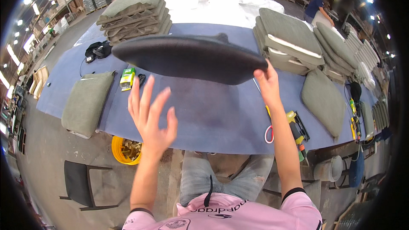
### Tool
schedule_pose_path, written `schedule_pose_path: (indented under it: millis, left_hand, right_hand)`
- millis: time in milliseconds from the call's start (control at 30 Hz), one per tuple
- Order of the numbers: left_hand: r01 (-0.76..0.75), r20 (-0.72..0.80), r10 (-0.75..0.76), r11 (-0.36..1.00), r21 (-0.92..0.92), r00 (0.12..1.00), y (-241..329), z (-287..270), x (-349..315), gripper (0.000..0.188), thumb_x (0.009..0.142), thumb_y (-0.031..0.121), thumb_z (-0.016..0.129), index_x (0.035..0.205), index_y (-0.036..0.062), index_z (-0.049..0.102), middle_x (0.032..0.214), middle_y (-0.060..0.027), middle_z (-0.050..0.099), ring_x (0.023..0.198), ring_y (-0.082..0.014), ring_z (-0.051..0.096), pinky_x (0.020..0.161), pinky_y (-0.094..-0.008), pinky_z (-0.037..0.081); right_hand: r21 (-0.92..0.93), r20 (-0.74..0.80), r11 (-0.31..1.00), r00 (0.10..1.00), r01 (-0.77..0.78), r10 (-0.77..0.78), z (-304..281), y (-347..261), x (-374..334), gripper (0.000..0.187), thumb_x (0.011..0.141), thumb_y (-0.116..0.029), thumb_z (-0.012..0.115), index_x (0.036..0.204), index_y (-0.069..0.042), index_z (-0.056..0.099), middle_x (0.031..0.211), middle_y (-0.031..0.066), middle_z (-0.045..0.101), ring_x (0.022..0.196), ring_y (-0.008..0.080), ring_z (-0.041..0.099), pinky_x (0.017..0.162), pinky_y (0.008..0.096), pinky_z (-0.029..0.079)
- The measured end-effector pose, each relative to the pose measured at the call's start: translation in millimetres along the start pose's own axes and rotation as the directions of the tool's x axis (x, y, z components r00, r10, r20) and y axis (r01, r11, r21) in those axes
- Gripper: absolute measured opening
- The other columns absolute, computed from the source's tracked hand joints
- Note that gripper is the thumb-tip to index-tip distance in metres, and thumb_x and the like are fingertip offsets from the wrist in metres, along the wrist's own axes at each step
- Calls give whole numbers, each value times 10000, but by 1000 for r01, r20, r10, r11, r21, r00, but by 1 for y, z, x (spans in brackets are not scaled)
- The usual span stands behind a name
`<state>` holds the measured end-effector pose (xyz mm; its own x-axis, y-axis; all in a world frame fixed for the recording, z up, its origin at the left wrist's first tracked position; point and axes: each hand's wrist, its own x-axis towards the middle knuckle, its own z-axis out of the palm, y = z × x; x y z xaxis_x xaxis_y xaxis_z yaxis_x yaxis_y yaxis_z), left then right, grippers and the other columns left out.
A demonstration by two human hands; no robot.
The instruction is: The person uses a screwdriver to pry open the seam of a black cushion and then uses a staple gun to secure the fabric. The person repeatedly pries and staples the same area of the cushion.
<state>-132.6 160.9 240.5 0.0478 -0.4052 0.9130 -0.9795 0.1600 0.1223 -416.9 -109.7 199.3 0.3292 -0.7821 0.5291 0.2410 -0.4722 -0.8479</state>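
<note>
A dark, smooth, curved panel (191, 57), perhaps a chair back or seat, is held up above the blue-covered table (204, 123). My right hand (268, 86) grips its right end, with the thumb on the near side. Below the panel's left half, my left hand (151, 121) is open, fingers spread, and apart from it. A green-and-yellow box (127, 79) lies beyond my left fingers. Close to my right forearm are red-handled scissors (269, 134) and a yellow-green staple gun (294, 123).
Stacked grey-green cushions (134, 15) stand back left, with another stack (289, 34) back right. Single cushions lie at left (87, 104) and right (324, 100). A yellow bucket (117, 151) and a dark chair (79, 183) stand on the floor. Two people work beyond the table.
</note>
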Motion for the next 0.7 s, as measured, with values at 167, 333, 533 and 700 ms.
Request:
schedule_pose_path:
  millis: [167,333,533,700]
  left_hand:
    - [-239,255,247,969,-60,935,-14,50,80,757,971,204,875,1680,92,638,1802,-140,576,1751,-462,389,1437,-686,191]
    - [-328,270,317,945,-5,909,15,107,121,942,827,368,1008,1669,152,643,1680,-49,668,1562,-311,582,1364,-611,331]
    - [-362,200,342,930,71,918,27,130,119,908,779,446,1002,1594,172,708,1557,-3,739,1382,-242,676,1235,-515,451]
    - [-451,174,431,887,100,885,23,139,141,818,795,442,987,1536,184,755,1494,16,788,1271,-211,722,1129,-453,496]
  right_hand:
    - [20,-13,998,999,51,-51,-26,17,15,656,1115,-506,851,1524,-26,669,1344,0,727,1247,126,639,1114,330,518]
    - [54,103,997,992,63,-69,-31,22,21,618,1128,-506,834,1495,-43,653,1286,-27,691,1226,99,606,1104,300,483]
    - [76,102,994,991,80,-87,-33,23,25,537,1155,-480,807,1451,-58,657,1243,-35,677,1184,87,585,1066,287,478]
    - [58,125,997,991,49,-56,-27,15,40,501,1181,-473,772,1428,-52,659,1229,-24,685,1173,92,591,1064,297,489]
